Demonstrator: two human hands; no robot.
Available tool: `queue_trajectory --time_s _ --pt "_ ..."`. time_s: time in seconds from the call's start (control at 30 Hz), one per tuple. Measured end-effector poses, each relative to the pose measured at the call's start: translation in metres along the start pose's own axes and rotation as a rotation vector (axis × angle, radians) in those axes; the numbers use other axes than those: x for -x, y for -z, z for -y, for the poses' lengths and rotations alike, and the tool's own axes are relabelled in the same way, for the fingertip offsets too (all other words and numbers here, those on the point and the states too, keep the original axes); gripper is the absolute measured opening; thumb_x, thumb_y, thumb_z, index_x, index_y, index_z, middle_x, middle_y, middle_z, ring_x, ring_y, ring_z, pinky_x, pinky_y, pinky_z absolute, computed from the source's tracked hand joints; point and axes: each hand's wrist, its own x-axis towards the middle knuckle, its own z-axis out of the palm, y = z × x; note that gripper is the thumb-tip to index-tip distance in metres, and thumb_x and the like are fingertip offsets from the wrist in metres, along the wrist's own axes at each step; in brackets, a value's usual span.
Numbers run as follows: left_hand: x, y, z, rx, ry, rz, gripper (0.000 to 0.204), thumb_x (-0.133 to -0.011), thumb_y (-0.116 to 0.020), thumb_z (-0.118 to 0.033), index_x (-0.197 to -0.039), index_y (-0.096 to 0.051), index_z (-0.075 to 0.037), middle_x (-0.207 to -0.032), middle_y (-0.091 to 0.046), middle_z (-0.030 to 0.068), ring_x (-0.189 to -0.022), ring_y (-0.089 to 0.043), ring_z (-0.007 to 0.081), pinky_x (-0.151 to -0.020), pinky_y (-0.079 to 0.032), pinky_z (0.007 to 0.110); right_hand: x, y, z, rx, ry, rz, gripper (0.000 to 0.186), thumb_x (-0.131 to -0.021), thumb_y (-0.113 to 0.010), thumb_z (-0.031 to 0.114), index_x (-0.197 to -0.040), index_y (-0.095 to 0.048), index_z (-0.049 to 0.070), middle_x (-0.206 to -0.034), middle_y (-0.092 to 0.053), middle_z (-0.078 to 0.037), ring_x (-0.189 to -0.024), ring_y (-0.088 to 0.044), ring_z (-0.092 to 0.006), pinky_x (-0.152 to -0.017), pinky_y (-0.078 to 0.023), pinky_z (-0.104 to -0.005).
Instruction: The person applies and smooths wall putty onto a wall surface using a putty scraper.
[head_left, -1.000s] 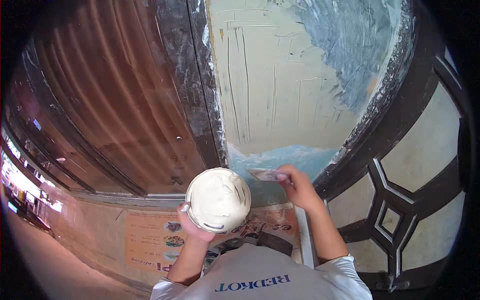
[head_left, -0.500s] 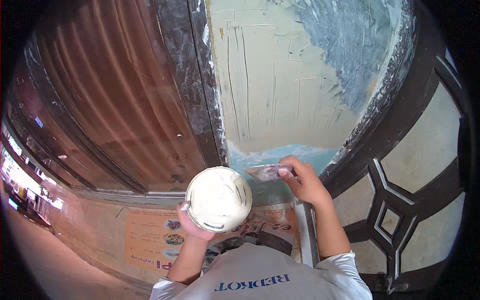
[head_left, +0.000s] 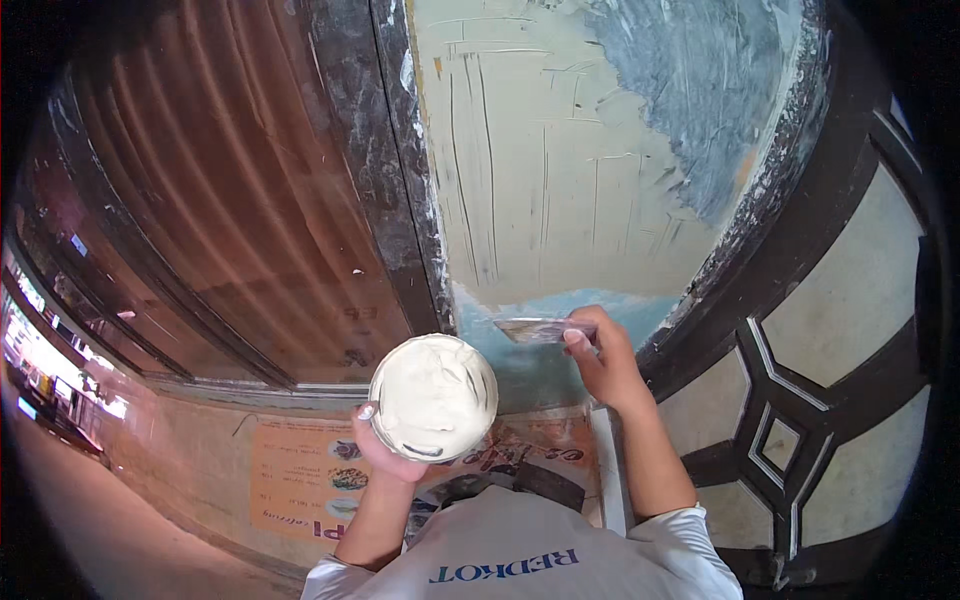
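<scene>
My left hand grips a round tub of cream-coloured putty by its near left rim, with the thumb over the edge. The paste's surface is uneven and has a few dark slits near the rim. In my right hand a flat scraper is pinched between thumb and fingers, its blade pointing left, to the right of the tub and apart from it. Behind the scraper stands a wall panel covered in cream putty with scored lines. Its upper right is blue-grey, and its bottom strip is light blue.
A dark wooden frame borders the panel on the left, beside glass with a brown curtain. To the right is a dark door with pale panes. An orange printed sheet and a dark block lie low near my body.
The scraper has turned slightly and shifted a little right with my right hand. The tub has moved slightly left in my left hand.
</scene>
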Motion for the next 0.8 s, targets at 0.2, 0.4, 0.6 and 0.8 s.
queue_trajectory --time_s 0.2,0.4,0.6,0.8 --pt "-0.001 -0.005 0.003 0.008 0.004 0.001 0.08 -0.078 -0.053 -0.049 -0.141 -0.039 -0.002 -0.142 -0.043 0.0211 -0.127 -0.045 0.039 -0.106 -0.039 0.051 0.002 -0.019 -0.002 -0.133 0.172 0.047 0.014 -0.097 -0.055 0.015 -0.102 -0.058 0.003 -0.091 -0.063 -0.015 -0.079 -0.06 -0.0291 -0.075 -0.048 -0.0346" --pt "0.003 -0.005 -0.002 0.005 -0.028 -0.008 0.08 -0.079 -0.051 -0.049 -0.142 -0.039 -0.003 -0.143 -0.043 0.0204 -0.127 -0.045 0.0388 -0.104 -0.041 0.052 0.013 -0.02 -0.031 0.159 0.264 0.13 0.012 -0.096 -0.054 0.012 -0.103 -0.059 0.004 -0.095 -0.063 -0.015 -0.082 -0.061 -0.0264 -0.077 -0.048 -0.0335" --pt "0.003 0.002 0.002 0.03 -0.042 -0.003 0.079 -0.079 -0.05 -0.049 -0.142 -0.039 -0.003 -0.142 -0.044 0.0191 -0.126 -0.047 0.0381 -0.104 -0.041 0.052 -0.009 0.004 -0.004 -0.255 -0.083 -0.133 0.021 -0.096 -0.057 0.018 -0.105 -0.057 0.0 -0.088 -0.063 -0.011 -0.079 -0.06 -0.0166 -0.073 -0.048 -0.0307" --pt "-0.001 -0.005 0.01 0.012 -0.11 -0.096 0.076 -0.081 -0.041 -0.048 -0.142 -0.038 -0.003 -0.142 -0.045 0.0183 -0.126 -0.048 0.0369 -0.106 -0.04 0.051 -0.024 -0.001 0.09 0.189 0.305 0.132 0.024 -0.085 -0.063 0.01 -0.109 -0.061 0.01 -0.091 -0.066 -0.005 -0.077 -0.062 -0.0229 -0.065 -0.05 -0.0315"
